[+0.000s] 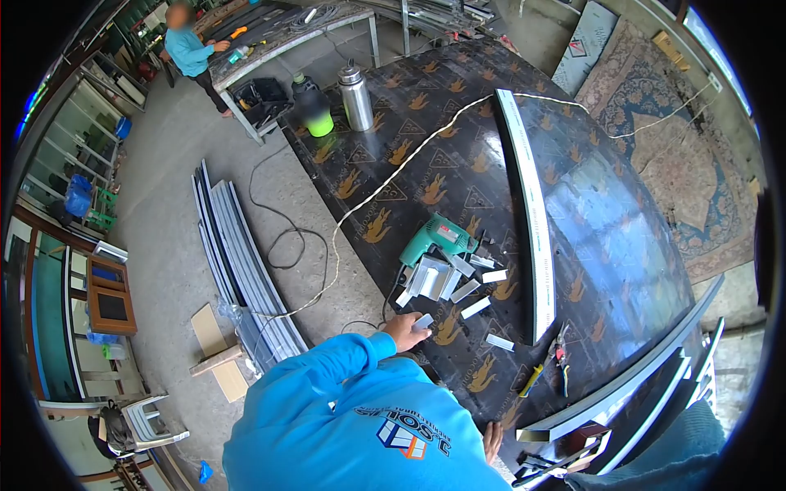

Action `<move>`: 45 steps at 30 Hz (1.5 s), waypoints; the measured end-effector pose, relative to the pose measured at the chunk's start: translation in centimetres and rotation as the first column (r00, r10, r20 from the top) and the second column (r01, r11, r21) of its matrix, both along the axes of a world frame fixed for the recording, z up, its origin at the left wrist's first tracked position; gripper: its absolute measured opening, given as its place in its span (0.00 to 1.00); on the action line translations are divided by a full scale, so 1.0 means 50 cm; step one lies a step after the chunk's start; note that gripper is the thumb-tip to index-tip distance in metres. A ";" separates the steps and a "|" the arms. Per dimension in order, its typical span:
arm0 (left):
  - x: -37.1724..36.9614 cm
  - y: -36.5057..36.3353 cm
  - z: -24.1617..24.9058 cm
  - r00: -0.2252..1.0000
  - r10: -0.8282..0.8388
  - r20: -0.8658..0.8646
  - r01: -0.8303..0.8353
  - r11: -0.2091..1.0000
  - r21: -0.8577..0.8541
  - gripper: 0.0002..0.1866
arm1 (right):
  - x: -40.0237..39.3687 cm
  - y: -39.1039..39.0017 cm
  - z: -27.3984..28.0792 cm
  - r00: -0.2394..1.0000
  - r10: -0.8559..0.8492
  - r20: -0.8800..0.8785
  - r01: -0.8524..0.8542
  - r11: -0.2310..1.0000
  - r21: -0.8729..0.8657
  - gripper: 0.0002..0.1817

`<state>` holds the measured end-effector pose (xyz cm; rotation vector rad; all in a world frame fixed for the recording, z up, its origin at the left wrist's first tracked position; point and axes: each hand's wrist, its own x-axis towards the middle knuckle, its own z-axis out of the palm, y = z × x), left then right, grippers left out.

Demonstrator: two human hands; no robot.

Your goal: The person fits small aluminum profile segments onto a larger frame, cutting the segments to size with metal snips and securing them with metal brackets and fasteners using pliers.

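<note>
My left hand [404, 332] is closed on a small cut metal piece [422, 322] at the left edge of the dark table. Just beyond it lies a green power drill [442, 236], with several short metal offcuts [476, 308] and a wider channel-shaped piece [430, 278] beside it. My right hand [492, 442] rests on the table's near edge, fingers stretched out, partly hidden by my blue shirt. To its right is a plier-like hand tool [560, 353] with red and yellow parts. A long, white-faced metal profile [528, 204] lies lengthwise on the table.
A steel flask [354, 98] and a bright green container [319, 123] stand at the far left corner. Across the table [393, 176] runs a pale cord [393, 173]. Long profiles [246, 270] lie on the floor at left. Another person [190, 53] stands at a workbench [286, 37].
</note>
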<state>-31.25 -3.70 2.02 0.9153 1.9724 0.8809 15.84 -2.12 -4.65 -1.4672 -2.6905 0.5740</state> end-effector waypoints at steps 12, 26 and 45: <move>0.010 0.030 0.013 0.999 -0.047 0.011 0.047 0.999 0.015 0.22 | -0.057 0.004 0.119 0.943 -0.106 -0.316 0.047 0.981 -0.190 0.27; 0.024 0.037 0.008 0.982 -0.169 0.084 0.154 0.975 0.157 0.12 | -0.312 0.205 0.074 0.988 -0.025 -0.151 0.030 0.999 0.026 0.31; 0.076 0.072 -0.015 0.963 -0.248 0.108 0.216 0.946 0.243 0.11 | -0.390 0.206 0.091 0.885 -0.208 -0.417 0.228 0.974 -0.001 0.16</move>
